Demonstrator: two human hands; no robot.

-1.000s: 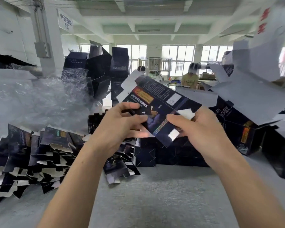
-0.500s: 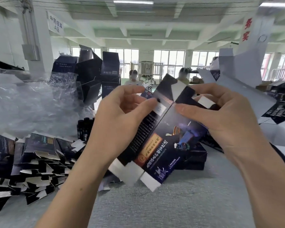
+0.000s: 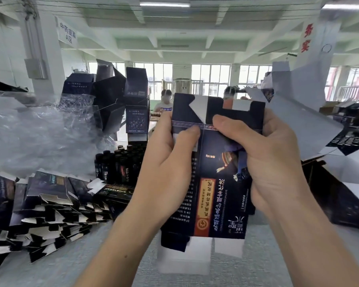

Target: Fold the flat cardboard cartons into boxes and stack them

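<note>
Dark carton before bottles, folded boxes

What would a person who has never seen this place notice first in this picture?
First, the dark blue printed cardboard carton at the centre, held upright, with the left grip and the right grip holding its upper part. Next, the heap of flat dark cardboard cartons on the grey table at the lower left, with a cluster of small dark bottles behind it.
</note>
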